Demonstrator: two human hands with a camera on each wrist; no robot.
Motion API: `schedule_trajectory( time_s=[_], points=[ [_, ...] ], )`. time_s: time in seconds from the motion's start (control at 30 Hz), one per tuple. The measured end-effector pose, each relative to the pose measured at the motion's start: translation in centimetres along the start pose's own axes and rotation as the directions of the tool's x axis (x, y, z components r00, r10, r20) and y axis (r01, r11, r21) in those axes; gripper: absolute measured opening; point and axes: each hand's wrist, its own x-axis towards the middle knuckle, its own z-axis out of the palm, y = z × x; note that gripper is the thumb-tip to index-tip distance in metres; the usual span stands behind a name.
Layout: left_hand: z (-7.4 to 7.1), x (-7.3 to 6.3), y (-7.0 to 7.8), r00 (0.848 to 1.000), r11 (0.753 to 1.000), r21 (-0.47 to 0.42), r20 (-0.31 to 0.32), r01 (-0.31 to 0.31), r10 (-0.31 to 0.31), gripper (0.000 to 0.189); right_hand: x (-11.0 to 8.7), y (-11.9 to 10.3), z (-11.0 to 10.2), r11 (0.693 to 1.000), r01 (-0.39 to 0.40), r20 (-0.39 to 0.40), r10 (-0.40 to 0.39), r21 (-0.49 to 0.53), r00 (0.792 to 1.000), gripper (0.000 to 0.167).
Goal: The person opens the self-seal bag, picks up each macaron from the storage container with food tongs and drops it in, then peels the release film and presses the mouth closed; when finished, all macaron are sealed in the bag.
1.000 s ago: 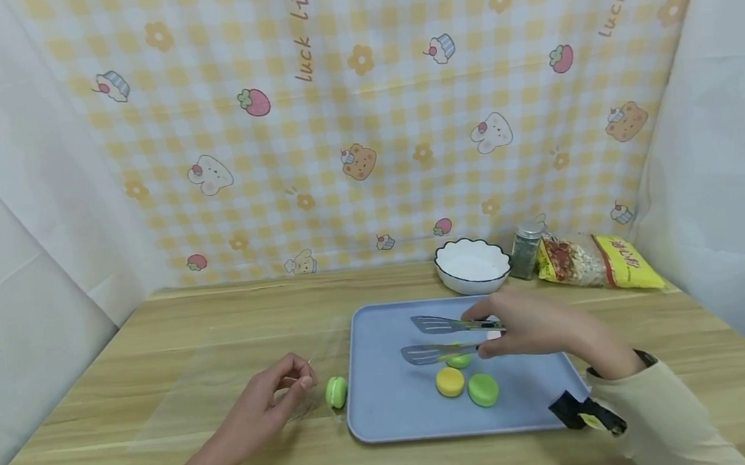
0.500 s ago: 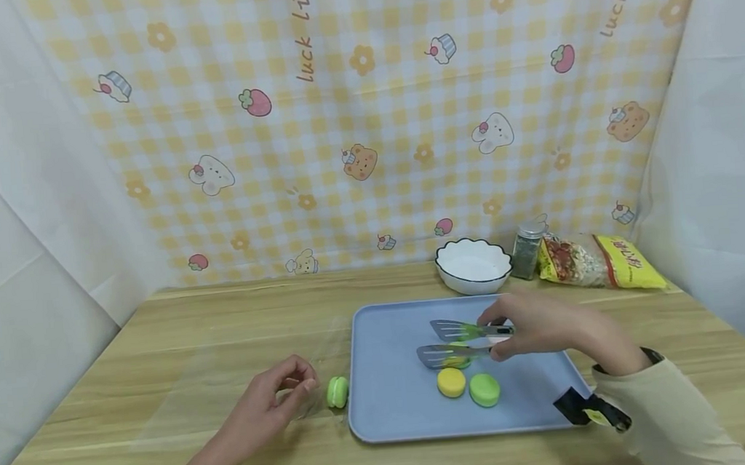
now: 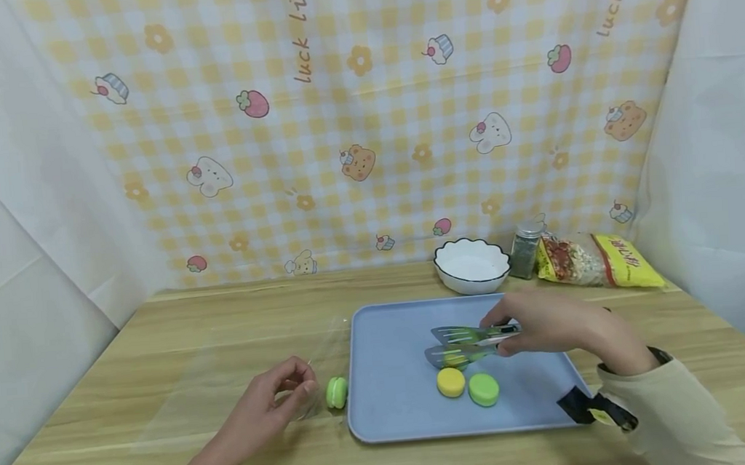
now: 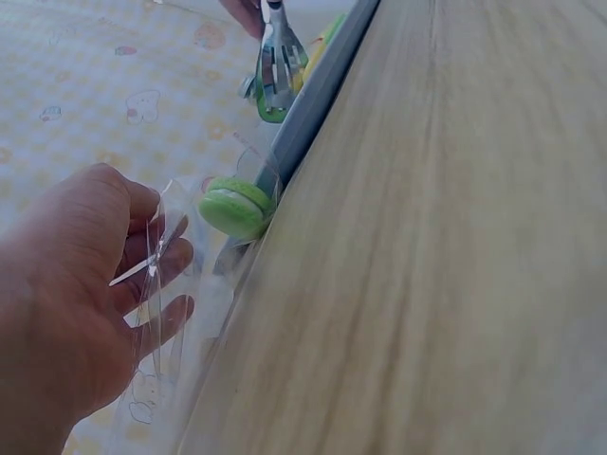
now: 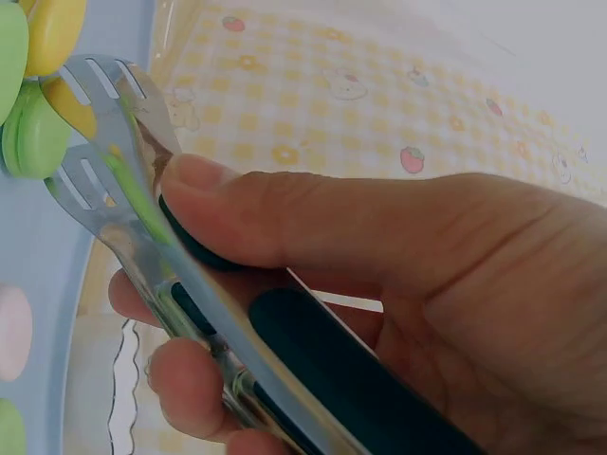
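My right hand (image 3: 547, 324) grips metal tongs (image 3: 456, 356) with dark handle pads over the tray. The slotted ends of the tongs stand apart around a green macaron, mostly hidden in the head view. In the right wrist view that green macaron (image 5: 36, 131) shows at the tips. Nearer the front lie a yellow macaron (image 3: 451, 382) and another green macaron (image 3: 484, 389). To the left of the tray, my left hand (image 3: 270, 397) holds the edge of a clear plastic bag (image 4: 171, 275) with curled fingers. A green macaron (image 4: 234, 207) sits within the bag, beside the tray's edge.
The blue-grey tray (image 3: 387, 417) lies on the wooden table (image 3: 234, 313). Behind it stand a white scalloped bowl (image 3: 472, 267), a jar (image 3: 525, 251) and a yellow food packet (image 3: 601, 262). A pink macaron (image 5: 13, 332) also rests on the tray.
My right hand has shifted right with the tongs, and their two ends have come closer together around the green macaron. The left hand stays nearly still at the bag.
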Motion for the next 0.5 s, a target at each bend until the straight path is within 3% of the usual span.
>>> schedule_trajectory(
  time_s=[0.5],
  points=[
    [-0.06, 0.01, 0.04, 1.0, 1.0, -0.02, 0.025, 0.011, -0.01, 0.006, 0.36, -0.79, 0.4, 0.995, 0.075, -0.075, -0.08, -0.067, 0.994, 0.032]
  ],
)
